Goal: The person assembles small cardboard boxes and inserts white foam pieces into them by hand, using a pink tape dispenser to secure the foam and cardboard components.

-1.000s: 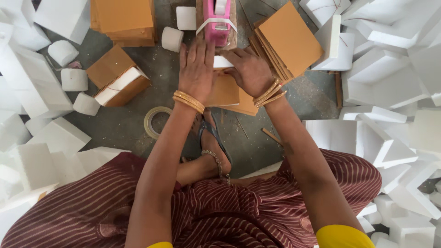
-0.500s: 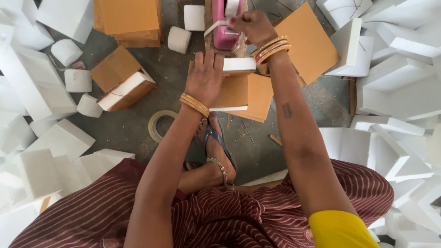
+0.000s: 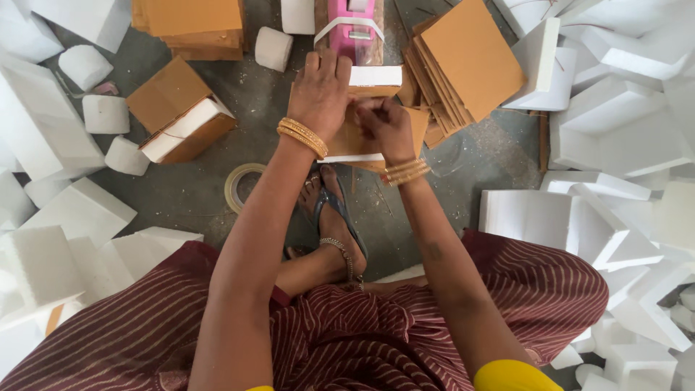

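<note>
A brown cardboard box [image 3: 416, 123] with white foam [image 3: 375, 75] at its far end lies on the floor in front of me. My left hand [image 3: 320, 90] lies over its top and holds it down, fingers reaching toward the foam. My right hand [image 3: 384, 124] is beside it, fingers bunched and pressed against the box's top. Whether something thin is pinched between them is too small to tell. A pink tape dispenser [image 3: 352, 32] stands just beyond the box.
A stack of flat cardboard sheets [image 3: 467, 65] lies to the right and another stack [image 3: 190, 25] at the far left. A finished box [image 3: 181, 119] and a tape roll [image 3: 242, 186] lie to the left. White foam blocks [image 3: 579, 217] crowd both sides. My sandalled foot [image 3: 334, 217] rests below the box.
My right hand was up at the pink tape dispenser half a second ago and has come back down onto the box. My left hand stays on the box.
</note>
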